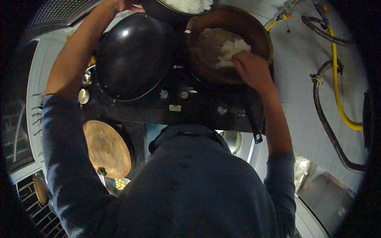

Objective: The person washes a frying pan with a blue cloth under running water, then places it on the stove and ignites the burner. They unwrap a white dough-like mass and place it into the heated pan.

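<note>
In a brown-walled pan point(208, 76) with a long black handle point(253, 125), clumps of white, grainy food point(235, 49), probably cooked rice, lie to the right of the middle. My right hand point(251, 68) reaches down into this pan, its fingertips against the clumps; whether they grip any is hidden. At the top edge, a dark pot point(166, 16) holds more of the white food point(190, 5) and is cut off by the picture. My left hand point(128, 5) is beside that pot, partly out of the picture, and its grip is unclear. A large black wok point(134, 59) sits below it.
The pans stand over a black stove point(202, 110) with knobs. A round wooden board point(108, 148) and a small pale bowl point(84, 96) are at the left. A yellow hose point(336, 77) and a dark corrugated hose point(324, 122) run along the right wall.
</note>
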Available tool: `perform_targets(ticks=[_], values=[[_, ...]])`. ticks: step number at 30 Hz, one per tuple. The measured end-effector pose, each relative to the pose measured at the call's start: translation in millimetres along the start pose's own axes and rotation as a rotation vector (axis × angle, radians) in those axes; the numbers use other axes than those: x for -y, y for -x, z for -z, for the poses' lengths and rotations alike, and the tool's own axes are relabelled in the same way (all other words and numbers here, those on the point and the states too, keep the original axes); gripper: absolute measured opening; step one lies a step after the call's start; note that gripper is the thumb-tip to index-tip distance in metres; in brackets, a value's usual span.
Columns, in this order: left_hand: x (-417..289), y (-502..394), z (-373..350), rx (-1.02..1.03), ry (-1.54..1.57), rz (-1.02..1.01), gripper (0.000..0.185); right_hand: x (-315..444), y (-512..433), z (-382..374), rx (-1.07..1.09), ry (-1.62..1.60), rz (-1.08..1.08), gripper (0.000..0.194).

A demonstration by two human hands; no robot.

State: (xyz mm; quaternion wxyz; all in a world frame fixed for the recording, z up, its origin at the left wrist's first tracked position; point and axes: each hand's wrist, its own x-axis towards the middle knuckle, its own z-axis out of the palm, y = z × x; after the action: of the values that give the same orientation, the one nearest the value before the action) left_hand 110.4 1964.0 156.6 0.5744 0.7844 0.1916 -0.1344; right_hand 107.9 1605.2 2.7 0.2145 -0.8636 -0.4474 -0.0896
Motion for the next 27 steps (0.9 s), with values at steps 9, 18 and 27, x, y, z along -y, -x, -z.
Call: perform_targets(ticks=[9, 18, 27], values=[[91, -11, -3, -0.205, 0.501, -0.089, 0.095, 33, -83, -9, -0.182, -0.111, -0.011, 0.021], [128, 13, 9, -0.092, 0.927, -0.077, 0.086, 45, -114, -61, -0.144, -0.077, -0.095, 0.022], [121, 60, -29, 0.068, 0.993, -0.195, 0.066, 23, -92, 29, -0.244, -0.278, -0.157, 0.030]])
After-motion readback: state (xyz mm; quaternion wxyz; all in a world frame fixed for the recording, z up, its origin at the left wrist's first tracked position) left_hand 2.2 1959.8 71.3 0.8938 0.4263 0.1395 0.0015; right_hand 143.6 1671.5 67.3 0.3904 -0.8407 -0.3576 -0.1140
